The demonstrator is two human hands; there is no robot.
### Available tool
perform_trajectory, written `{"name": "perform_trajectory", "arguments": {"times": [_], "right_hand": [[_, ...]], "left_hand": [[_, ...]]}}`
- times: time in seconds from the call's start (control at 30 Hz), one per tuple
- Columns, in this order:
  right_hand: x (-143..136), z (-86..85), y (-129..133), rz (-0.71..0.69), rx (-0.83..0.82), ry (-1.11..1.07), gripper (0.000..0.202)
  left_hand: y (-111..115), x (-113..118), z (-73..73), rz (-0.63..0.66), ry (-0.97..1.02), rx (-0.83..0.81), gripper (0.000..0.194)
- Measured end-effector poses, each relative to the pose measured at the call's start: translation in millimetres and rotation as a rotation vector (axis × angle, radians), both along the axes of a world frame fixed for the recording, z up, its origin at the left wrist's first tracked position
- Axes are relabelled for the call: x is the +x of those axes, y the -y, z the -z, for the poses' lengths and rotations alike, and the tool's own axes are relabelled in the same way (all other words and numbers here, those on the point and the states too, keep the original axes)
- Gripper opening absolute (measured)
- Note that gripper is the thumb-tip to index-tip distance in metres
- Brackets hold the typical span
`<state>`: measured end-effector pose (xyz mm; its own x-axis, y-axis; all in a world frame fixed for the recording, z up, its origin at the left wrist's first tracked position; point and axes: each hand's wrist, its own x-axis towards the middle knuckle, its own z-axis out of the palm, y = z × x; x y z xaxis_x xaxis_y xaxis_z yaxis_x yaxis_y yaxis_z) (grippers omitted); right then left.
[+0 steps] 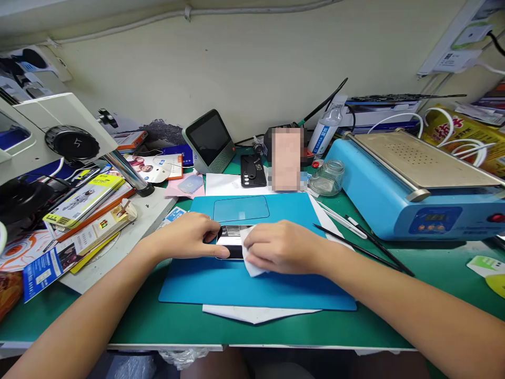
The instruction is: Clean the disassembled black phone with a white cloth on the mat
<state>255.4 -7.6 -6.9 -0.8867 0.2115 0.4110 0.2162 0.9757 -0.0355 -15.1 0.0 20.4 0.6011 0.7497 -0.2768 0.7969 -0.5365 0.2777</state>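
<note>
A phone [232, 239] lies sideways on the blue mat [189, 284], its screen facing up and reflecting light. My left hand [193, 235] grips its left end, with the thumb along the near edge and the fingers curled at the far side. In my right hand [286, 246] is a white wipe [253, 267], pinched in closed fingers and pressed on the screen. The wipe and that hand hide the phone's right part. Just beyond the phone, a clear screen protector [241, 208] with a dark outline lies flat on the mat.
A blue heating machine [379, 195] stands at the right, beside a glass jar [327, 178] and a plastic bottle [327, 126]. Tweezers [357, 246] lie right of the mat. A black phone [253, 171] and a smart display [209, 141] are behind. The microscope stand [128, 171] and boxes crowd the left.
</note>
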Motion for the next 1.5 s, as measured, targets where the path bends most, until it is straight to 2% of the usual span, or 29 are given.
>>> {"name": "perform_trajectory", "arguments": {"times": [0.13, 0.2, 0.33, 0.43, 0.5, 0.63, 0.73, 0.9, 1.07, 1.27, 1.4, 1.5], "right_hand": [[4.0, -2.5, -5.1, 0.082, 0.047, 0.011, 0.032], [3.8, -3.2, -2.5, 0.06, 0.05, 0.044, 0.03], [5.5, -3.8, -1.6, -0.025, -0.044, 0.038, 0.026], [10.4, -4.5, -7.8, 0.02, -0.093, 0.0, 0.029], [11.1, -5.1, -8.9, 0.038, -0.073, 0.0, 0.027], [5.2, -6.7, -3.1, -0.023, 0.009, -0.018, 0.026], [1.9, -7.4, -2.0, -0.001, 0.067, -0.035, 0.026], [5.1, -7.0, -6.4, 0.033, 0.047, 0.015, 0.018], [10.0, -8.9, -9.4, 0.076, 0.018, -0.003, 0.023], [9.7, -13.4, -11.1, 0.119, -0.15, 0.252, 0.031], [6.2, -25.4, -4.7, 0.232, -0.205, 0.437, 0.043], [2.8, -30.7, -0.9, 0.299, -0.222, 0.495, 0.044]], "left_hand": [[-0.4, -0.9, 0.7, -0.002, 0.004, -0.016, 0.052], [-0.7, -1.5, 1.5, 0.003, 0.013, -0.016, 0.052], [-0.2, -1.1, 1.7, 0.001, 0.02, -0.006, 0.053], [0.5, -0.3, 1.0, -0.002, -0.001, -0.009, 0.055], [0.7, -0.2, 0.6, -0.003, -0.008, -0.012, 0.055], [0.2, -0.7, 0.8, 0.005, 0.0, -0.007, 0.058], [-0.2, -0.6, 1.1, 0.006, -0.005, -0.01, 0.06], [0.0, 0.2, 0.8, 0.004, -0.008, -0.004, 0.057], [0.5, 0.6, -0.3, 0.003, -0.001, -0.006, 0.06], [1.2, 1.8, -2.1, -0.002, -0.02, -0.012, 0.062], [1.3, 2.0, -2.9, -0.002, -0.025, -0.011, 0.06], [1.1, 1.2, -2.2, -0.005, -0.019, -0.013, 0.06]]}}
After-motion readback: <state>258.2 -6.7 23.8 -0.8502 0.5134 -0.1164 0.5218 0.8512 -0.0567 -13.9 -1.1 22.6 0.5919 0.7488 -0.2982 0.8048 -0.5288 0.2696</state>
